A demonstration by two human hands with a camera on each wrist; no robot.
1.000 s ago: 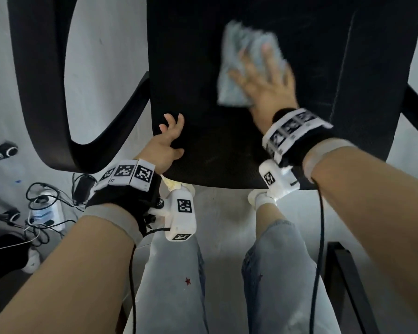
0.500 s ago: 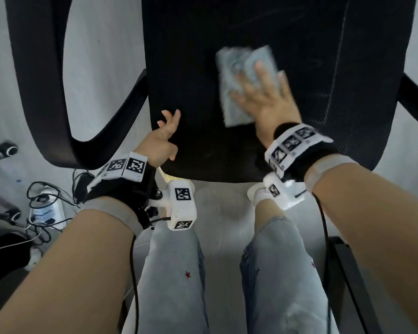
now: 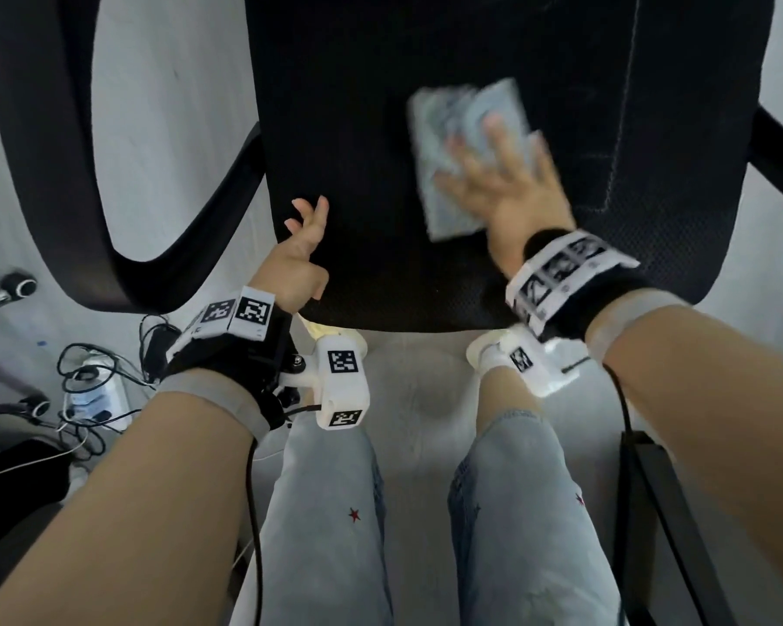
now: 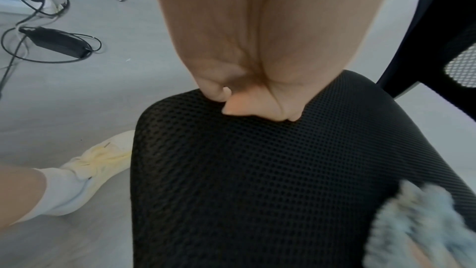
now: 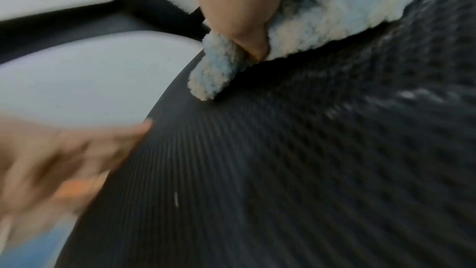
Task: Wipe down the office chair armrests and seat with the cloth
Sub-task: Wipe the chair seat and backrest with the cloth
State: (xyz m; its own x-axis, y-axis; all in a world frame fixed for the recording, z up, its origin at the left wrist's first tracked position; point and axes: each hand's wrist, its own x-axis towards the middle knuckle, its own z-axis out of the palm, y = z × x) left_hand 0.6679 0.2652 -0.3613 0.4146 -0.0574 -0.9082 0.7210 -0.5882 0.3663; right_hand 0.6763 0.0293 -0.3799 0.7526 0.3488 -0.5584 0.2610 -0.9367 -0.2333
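Note:
The black mesh seat (image 3: 371, 128) of the office chair fills the upper middle of the head view. A fluffy light-blue cloth (image 3: 466, 155) lies on its right half. My right hand (image 3: 507, 187) presses flat on the cloth with fingers spread; the right wrist view shows the cloth (image 5: 322, 27) bunched under the hand, motion-blurred. My left hand (image 3: 304, 255) rests at the seat's front left corner, fingers loose and lifted, holding nothing. The left wrist view shows that hand (image 4: 257, 99) touching the seat (image 4: 231, 180) at its edge. Black armrests (image 3: 32, 173) curve off both sides.
Tangled cables and a power adapter (image 3: 91, 372) lie on the grey floor at left, near another chair's casters (image 3: 19, 284). A black frame (image 3: 652, 512) stands at lower right. My legs in pale jeans and white shoes (image 4: 103, 156) are under the seat's front edge.
My right hand has dragged the cloth from farther back on the seat toward the front edge. The left hand has stayed at the front left corner.

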